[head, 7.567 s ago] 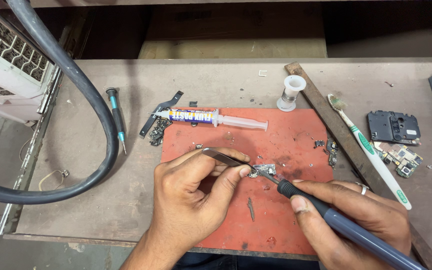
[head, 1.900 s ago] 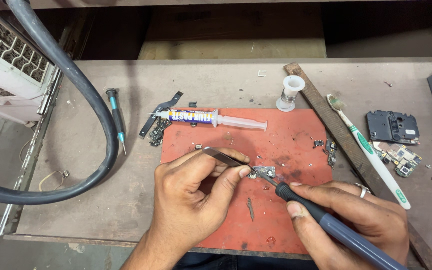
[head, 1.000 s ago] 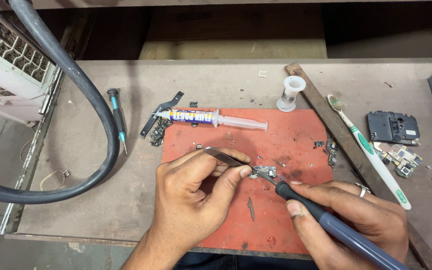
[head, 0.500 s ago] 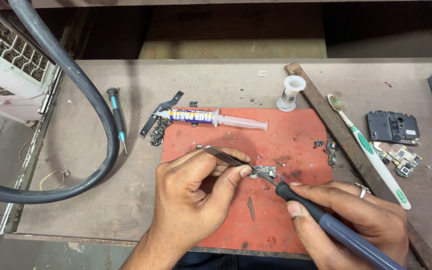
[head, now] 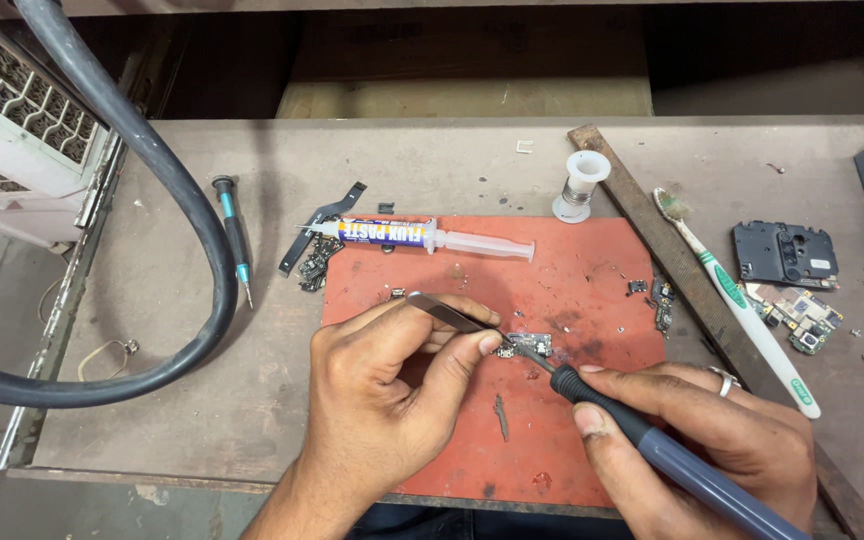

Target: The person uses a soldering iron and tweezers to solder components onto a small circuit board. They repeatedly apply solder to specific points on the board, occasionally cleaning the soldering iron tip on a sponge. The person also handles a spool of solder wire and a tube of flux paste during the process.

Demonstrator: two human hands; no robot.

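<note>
Red work mat (head: 592, 300) bearing our syringe (head: 422, 236) part-filled with paste, our right hand (head: 712, 440) gripping a soldering iron (head: 652, 450), our left hand (head: 392, 400) pinching tweezers (head: 452, 317), both tips at the small circuit board (head: 527, 346) mid-mat.

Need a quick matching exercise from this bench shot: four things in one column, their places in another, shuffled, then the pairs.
Things:
1. tweezers
2. soldering iron
3. syringe
4. toothbrush

Places:
A. lying along the far edge of the red mat
B. lying on the table, right of the mat, beside the wooden strip
C. pinched in the left hand, tips at the small circuit board
D. gripped in the right hand, tip at the small circuit board

Pairs: 1-C, 2-D, 3-A, 4-B
</note>
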